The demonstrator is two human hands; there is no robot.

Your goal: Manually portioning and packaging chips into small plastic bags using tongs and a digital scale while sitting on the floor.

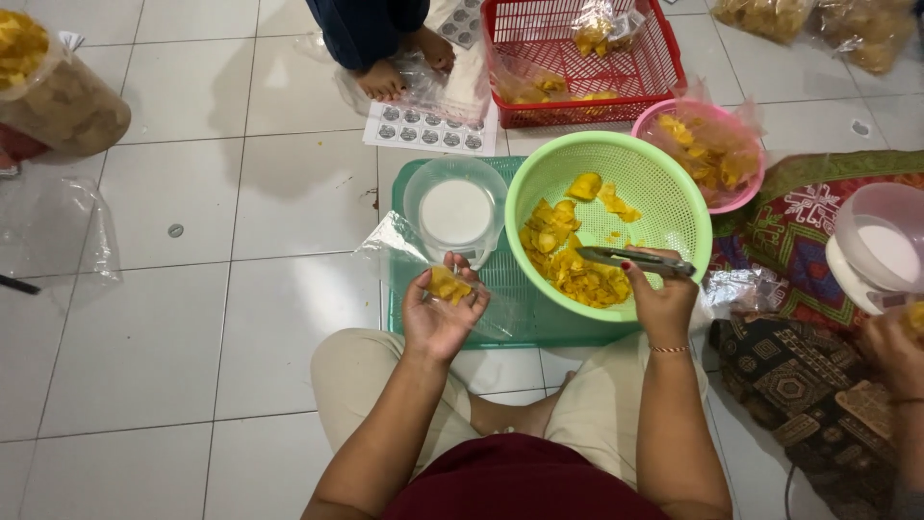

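My left hand [440, 313] holds a clear plastic bag [404, 252] open, palm up, with a few yellow chips [449, 285] resting in it. My right hand [659, 294] grips metal tongs [630, 259] that point left over the near rim of a green round basket [664, 197]. Yellow chips [568, 258] fill the basket's near left part. A white round scale [456, 214] with a clear bowl stands just left of the basket, beyond my left hand. Both rest on a green flat tray [525, 323].
A pink basket [707, 149] of chips and a red crate [577, 60] lie beyond. Another person's feet [385, 79] stand at the top by a sticker sheet [428, 130]. A co-worker's hand [890, 349] and second scale [881, 246] are at right. A chip bag [53, 91] lies top left.
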